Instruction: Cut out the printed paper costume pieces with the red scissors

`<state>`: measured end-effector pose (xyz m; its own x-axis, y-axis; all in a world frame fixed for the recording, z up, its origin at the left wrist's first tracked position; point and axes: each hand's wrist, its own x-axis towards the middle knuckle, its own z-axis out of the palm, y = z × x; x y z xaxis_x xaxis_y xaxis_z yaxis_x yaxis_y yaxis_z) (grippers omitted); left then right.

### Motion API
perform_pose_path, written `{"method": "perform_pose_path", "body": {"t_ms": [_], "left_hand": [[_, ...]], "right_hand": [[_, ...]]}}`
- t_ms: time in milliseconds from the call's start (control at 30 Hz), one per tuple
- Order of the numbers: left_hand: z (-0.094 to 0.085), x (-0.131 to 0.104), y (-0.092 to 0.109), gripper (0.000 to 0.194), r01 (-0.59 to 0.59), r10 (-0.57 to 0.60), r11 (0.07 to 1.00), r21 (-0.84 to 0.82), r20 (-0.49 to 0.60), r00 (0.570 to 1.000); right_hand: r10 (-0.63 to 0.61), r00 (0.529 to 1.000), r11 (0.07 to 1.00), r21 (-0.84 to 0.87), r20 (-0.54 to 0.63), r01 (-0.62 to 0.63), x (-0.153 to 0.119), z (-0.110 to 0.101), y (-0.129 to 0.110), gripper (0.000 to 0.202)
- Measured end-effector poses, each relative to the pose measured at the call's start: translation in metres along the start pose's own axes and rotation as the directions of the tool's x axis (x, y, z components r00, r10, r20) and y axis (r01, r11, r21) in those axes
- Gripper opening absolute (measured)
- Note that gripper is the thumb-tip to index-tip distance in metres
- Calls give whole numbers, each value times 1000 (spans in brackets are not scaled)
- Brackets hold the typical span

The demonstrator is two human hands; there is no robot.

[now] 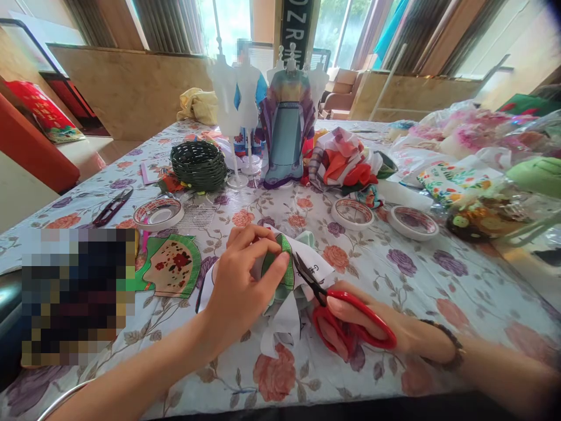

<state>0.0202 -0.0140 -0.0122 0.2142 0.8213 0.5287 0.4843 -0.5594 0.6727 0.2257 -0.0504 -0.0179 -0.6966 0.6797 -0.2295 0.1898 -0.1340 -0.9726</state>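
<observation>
Head view: a flowered tablecloth (377, 380) lies spread. Over its near middle, the left hand (245, 269) pinches thumb to fingers; the right hand (377, 303) grips red-handled scissors (321, 294), blades slightly parted beside white paper (316, 262) and the green piece (287, 275) the left holds.

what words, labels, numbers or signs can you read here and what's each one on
"ZR": dark upright sign at the back; the letter before is cut off, those after unclear.
"G-": white paper by the scissors; the character after is unclear.
Too small or blurred: print on the tape rolls and red bag.
</observation>
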Motion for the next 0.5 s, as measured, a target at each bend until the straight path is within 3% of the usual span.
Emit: {"method": "perform_pose_path", "body": {"t_ms": [500], "left_hand": [[-2, 0, 3, 17, -7, 9, 997, -82, 21, 1000]], "right_hand": [[21, 999, 998, -51, -35, -23, -4, 4, -2, 67]]}}
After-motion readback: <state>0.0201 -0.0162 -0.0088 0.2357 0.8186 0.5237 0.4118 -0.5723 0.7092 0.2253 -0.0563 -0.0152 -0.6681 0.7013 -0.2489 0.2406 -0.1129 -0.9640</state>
